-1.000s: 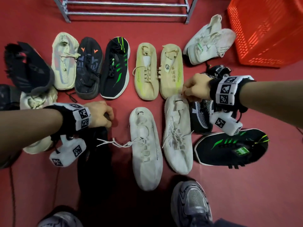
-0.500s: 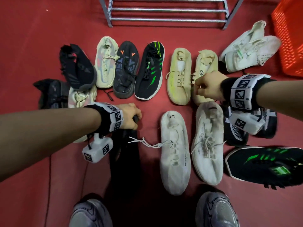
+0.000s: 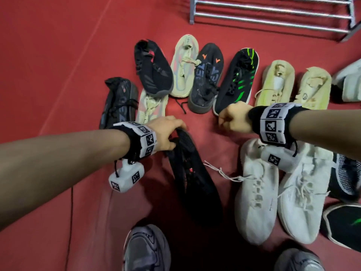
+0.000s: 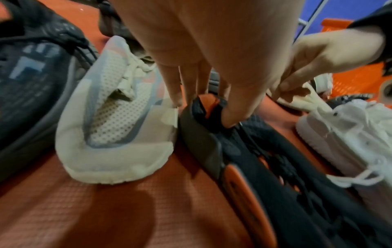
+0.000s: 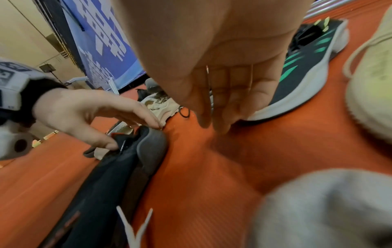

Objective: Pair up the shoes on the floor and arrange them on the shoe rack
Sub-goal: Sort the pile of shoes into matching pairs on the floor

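My left hand [image 3: 170,133] pinches the heel of a black knit shoe with red accents [image 3: 191,178], thumb inside the collar and fingers behind the heel tab. The left wrist view shows the same grip: left hand [image 4: 201,94], black shoe [image 4: 275,167]. Its look-alike, a second black shoe with a red mark [image 3: 152,69], lies in the back row. My right hand [image 3: 232,118] hovers over bare floor by the toe of a black-and-green shoe [image 3: 236,79]. Its fingers [image 5: 222,100] hang loosely curled and hold nothing. The metal shoe rack [image 3: 273,16] stands at the top right.
A white pair [image 3: 257,192] lies to the right of the held shoe, under my right wrist. The back row holds a cream pair [image 3: 275,83], a dark shoe with orange marks [image 3: 205,79] and cream-pink shoes [image 3: 183,65]. My own grey sneakers [image 3: 146,249] stand at the bottom.
My right hand has left the heel of the white shoe and moved left over the floor. My left hand has kept its hold and swung the black shoe's heel up and left.
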